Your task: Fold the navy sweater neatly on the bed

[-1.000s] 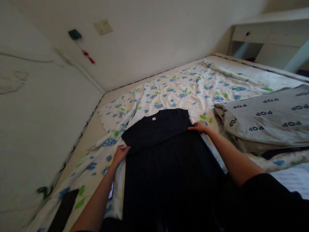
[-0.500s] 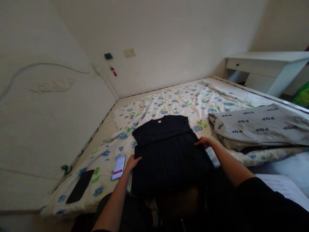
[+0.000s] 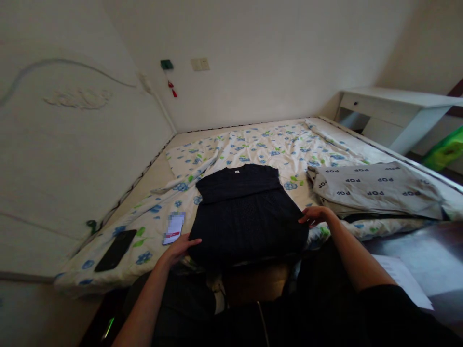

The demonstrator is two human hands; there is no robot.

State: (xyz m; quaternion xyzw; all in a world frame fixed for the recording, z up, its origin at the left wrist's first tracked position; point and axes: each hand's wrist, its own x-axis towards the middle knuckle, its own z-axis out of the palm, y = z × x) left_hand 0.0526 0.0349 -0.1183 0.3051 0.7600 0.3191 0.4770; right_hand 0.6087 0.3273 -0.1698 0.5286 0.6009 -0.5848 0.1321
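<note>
Fingers of the left hand (image 3: 179, 247): closed narrowly on the lower left corner of the black shirt (image 3: 249, 221), with the thumb lying on top of the cloth and the other fingertips hidden.
Fingers of the right hand (image 3: 316, 215): drawn close together at the lower right edge, holding the cloth near the hem.
Black shirt: spread out between both hands on the floral sheet (image 3: 260, 140), with the collar toward the back wall and the hem at the near edge of the bed (image 3: 161, 176); showing a small white label (image 3: 237, 171) inside the neck and a line across the chest, whether fold or seam impossible to tell.
Lit phone (image 3: 174, 229): lying face up just left of the shirt, near the left hand, with part of the screen blurred.
Black flat object (image 3: 115, 250): resting farther left on the sheet, too dark to make out.
Grey cloth (image 3: 372, 188): folded and printed with "POP", lying to the right of the shirt, near the right hand.
White paper (image 3: 403, 279): at lower right, beyond the right forearm.
White desk (image 3: 394, 110): standing past the far right side of the bed.
Red tassel (image 3: 174, 92): hanging on the wall, below a dark green box (image 3: 167, 64).
</note>
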